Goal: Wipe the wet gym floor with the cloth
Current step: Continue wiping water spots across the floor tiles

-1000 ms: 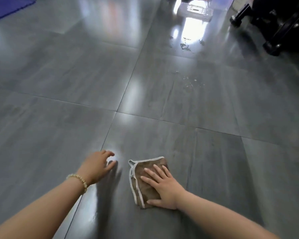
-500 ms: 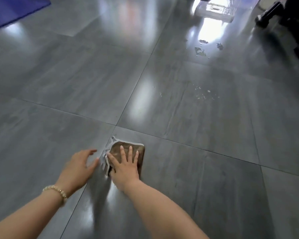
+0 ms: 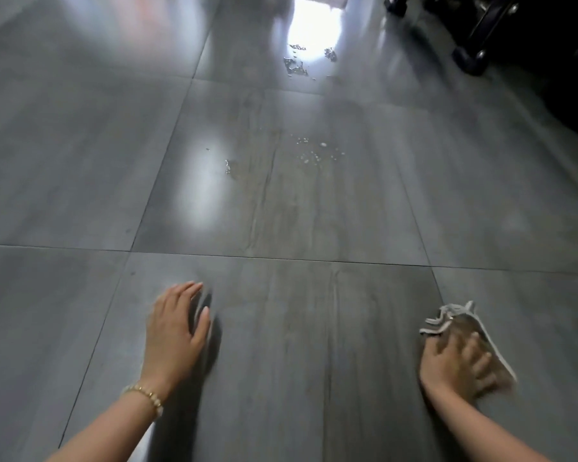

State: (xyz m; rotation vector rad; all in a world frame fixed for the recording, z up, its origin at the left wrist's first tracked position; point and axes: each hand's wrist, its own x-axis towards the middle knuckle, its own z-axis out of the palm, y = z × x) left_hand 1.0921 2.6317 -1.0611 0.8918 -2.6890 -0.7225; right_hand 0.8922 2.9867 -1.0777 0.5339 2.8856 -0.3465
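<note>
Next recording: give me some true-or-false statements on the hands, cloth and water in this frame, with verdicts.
1. The right hand presses the cloth on the floor. True.
2. The left hand holds a second cloth. False: it holds nothing, its fingers straight.
3. Water drops lie on the floor ahead of both hands. True.
4. The bracelet is on the right wrist. False: it is on the left wrist.
5. The cloth covers the drops. False: it lies nearer and to the right, apart from them.
</note>
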